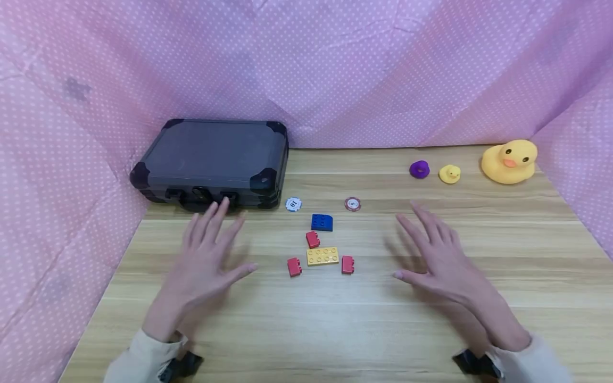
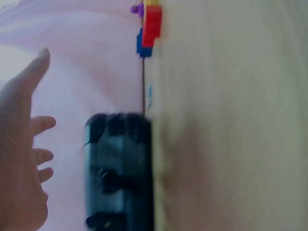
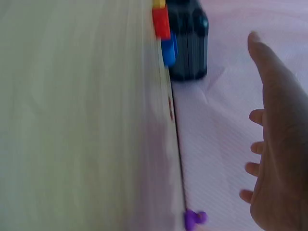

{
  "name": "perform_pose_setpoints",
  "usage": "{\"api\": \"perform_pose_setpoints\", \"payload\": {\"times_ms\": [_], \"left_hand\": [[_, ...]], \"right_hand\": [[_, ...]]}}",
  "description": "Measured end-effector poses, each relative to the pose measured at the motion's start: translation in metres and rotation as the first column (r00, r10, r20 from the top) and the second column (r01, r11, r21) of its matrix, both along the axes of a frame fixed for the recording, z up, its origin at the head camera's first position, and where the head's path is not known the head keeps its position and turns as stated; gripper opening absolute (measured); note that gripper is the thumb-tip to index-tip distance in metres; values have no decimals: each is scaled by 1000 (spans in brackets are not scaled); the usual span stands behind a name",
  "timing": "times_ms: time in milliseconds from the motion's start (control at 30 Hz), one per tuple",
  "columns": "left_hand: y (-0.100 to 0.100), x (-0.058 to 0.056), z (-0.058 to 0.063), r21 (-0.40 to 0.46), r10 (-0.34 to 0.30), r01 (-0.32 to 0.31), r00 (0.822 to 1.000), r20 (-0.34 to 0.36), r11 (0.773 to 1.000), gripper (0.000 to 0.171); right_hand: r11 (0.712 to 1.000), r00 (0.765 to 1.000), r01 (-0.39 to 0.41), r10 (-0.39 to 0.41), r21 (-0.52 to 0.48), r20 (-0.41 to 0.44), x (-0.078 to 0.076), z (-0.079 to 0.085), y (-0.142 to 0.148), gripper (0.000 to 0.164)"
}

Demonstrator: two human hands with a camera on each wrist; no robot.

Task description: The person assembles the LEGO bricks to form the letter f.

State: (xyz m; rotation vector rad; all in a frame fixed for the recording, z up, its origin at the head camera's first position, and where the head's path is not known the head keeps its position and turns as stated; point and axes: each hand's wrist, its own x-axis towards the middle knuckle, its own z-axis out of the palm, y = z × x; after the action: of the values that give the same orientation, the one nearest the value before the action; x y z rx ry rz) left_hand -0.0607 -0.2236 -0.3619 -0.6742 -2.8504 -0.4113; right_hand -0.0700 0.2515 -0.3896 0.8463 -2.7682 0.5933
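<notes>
Fingers spread, my left hand (image 1: 206,260) hovers over the table in front of a dark grey hard case (image 1: 210,149) with black corners. My right hand (image 1: 442,263) is held up on the other side, its fingers also spread and touching nothing. Between the hands lie a yellow building block (image 1: 322,256), a blue building block (image 1: 322,222) and three small red blocks: one (image 1: 313,239) above the yellow, one (image 1: 294,267) at its left, one (image 1: 347,265) at its right. Behind them are a white-blue poker chip (image 1: 293,204) and a red-white poker chip (image 1: 353,204).
At the back right stand a purple toy duck (image 1: 419,169), a small yellow duck (image 1: 449,174) and a large yellow duck (image 1: 509,161). A pink dotted cloth (image 1: 345,74) hangs behind and beside the wooden table (image 1: 306,330).
</notes>
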Motion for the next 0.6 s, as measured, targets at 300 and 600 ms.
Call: {"api": "perform_pose_setpoints", "payload": {"times_ms": [300, 600], "left_hand": [[38, -4, -25, 371, -98, 12, 972, 214, 929, 63], [59, -7, -48, 465, -155, 11, 950, 272, 885, 43]], "right_hand": [[980, 991, -101, 114, -170, 67, -6, -19, -30, 78], [944, 972, -211, 229, -254, 43, -11, -38, -52, 54]]}}
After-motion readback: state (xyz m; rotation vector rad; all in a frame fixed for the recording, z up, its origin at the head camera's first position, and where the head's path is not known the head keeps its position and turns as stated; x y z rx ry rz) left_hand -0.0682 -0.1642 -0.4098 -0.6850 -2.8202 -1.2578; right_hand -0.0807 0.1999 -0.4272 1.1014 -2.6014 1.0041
